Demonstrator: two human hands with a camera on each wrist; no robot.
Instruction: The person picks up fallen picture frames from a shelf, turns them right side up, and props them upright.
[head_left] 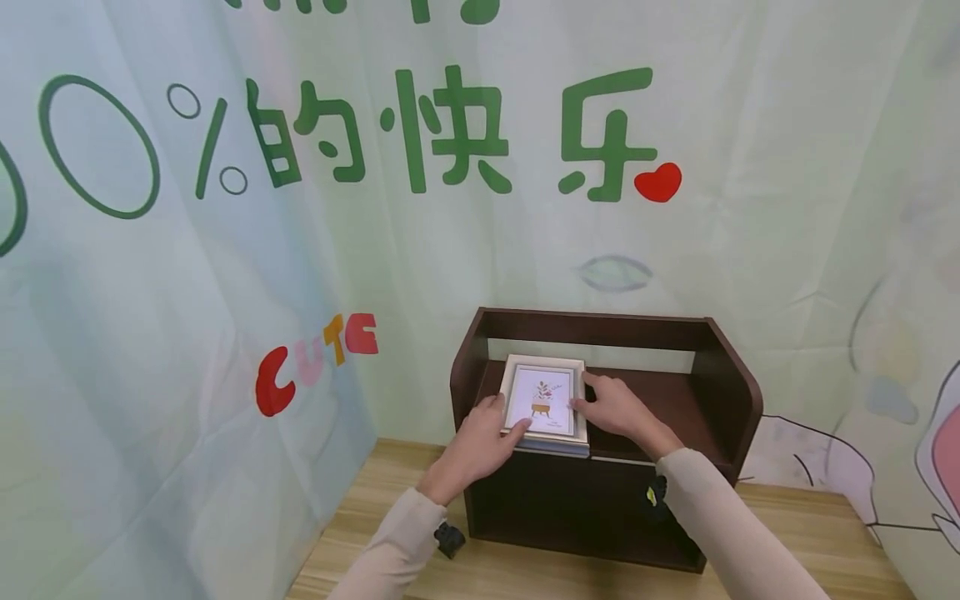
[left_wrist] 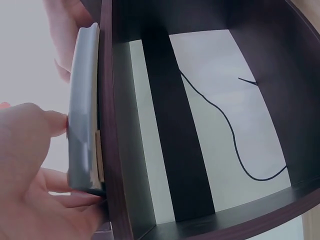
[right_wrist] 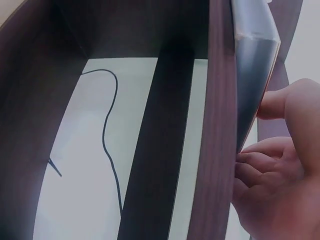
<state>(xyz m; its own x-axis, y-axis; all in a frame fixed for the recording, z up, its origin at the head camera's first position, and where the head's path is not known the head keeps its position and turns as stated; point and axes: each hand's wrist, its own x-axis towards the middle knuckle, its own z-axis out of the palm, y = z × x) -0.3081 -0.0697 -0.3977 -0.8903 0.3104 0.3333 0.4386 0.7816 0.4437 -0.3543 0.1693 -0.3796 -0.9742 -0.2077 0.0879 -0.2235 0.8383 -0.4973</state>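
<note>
In the lower middle of the head view, a picture frame (head_left: pixel 542 408) is lying face up on a dark shelf unit (head_left: pixel 678 402), between both hands. The left hand (head_left: pixel 477 437) is gripping its left side, thumb reaching over the front; the right hand (head_left: pixel 622 408) is holding its right edge, fingers curling beside it.

Pale beige, long fabric sleeves (head_left: pixel 390 537) end at a bare left hand (head_left: pixel 477 446) and bare right hand (head_left: pixel 621 410), with small black wrist devices (head_left: pixel 450 540) beside the cuffs, the right one bearing a yellow-green marking (head_left: pixel 651 497).
</note>
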